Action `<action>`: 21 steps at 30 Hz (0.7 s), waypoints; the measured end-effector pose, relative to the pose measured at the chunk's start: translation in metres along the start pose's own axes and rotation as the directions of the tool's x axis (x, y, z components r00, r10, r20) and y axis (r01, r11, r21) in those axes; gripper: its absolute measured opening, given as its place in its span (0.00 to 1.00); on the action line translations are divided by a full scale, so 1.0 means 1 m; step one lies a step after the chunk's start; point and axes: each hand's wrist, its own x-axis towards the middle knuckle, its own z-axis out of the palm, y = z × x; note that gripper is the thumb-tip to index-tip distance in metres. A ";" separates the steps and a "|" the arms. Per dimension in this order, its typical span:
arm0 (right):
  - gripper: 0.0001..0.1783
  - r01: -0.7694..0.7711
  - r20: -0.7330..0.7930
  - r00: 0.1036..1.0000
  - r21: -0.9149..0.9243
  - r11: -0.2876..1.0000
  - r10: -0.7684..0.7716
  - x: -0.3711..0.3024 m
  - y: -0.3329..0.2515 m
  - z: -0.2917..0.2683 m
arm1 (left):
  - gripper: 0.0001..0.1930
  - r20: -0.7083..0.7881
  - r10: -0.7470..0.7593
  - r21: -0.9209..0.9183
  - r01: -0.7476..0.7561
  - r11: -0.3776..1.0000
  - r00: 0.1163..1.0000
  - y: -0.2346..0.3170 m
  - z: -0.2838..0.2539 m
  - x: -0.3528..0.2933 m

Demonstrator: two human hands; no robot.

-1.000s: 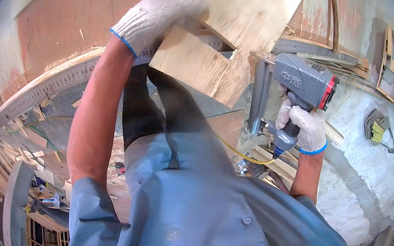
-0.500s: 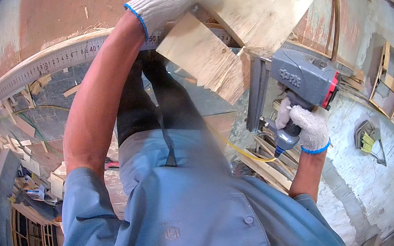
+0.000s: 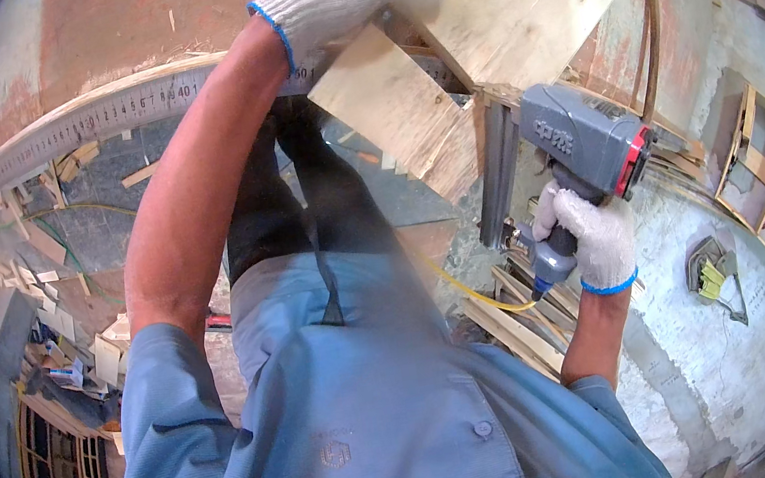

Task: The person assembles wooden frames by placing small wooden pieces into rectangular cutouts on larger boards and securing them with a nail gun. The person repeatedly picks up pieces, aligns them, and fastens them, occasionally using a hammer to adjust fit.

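A frame (image 3: 762, 167), apparently on the floor (image 3: 745, 349), lies right of the nailer (image 3: 577, 139).

The grey nail gun (image 3: 580, 139) has shifted slightly farther forward.

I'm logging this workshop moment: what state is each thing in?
Left hand: gloved, gripping plywood pieces
Right hand: gloved, gripping nail gun
Nail gun: held; trigger position unclear
Plywood pieces: held, gap between them
Yellow hose: attached to nail gun
Ruler: partly hidden
Hammer: not held
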 end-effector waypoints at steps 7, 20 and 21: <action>0.19 -0.001 0.008 1.000 -0.100 0.995 0.002 0.003 0.002 -0.003 | 0.20 -0.100 -0.081 0.000 0.081 0.997 0.992 -0.008 0.006 0.011; 0.14 -0.058 -0.129 0.990 0.020 0.998 0.060 -0.007 -0.010 0.038 | 0.18 -0.015 0.354 0.386 -0.321 0.865 0.935 -0.067 -0.013 0.063; 0.15 -0.040 -0.117 0.992 -0.025 0.999 0.037 -0.005 -0.007 0.034 | 0.19 0.063 0.397 0.416 -0.386 0.824 0.916 -0.069 -0.013 0.065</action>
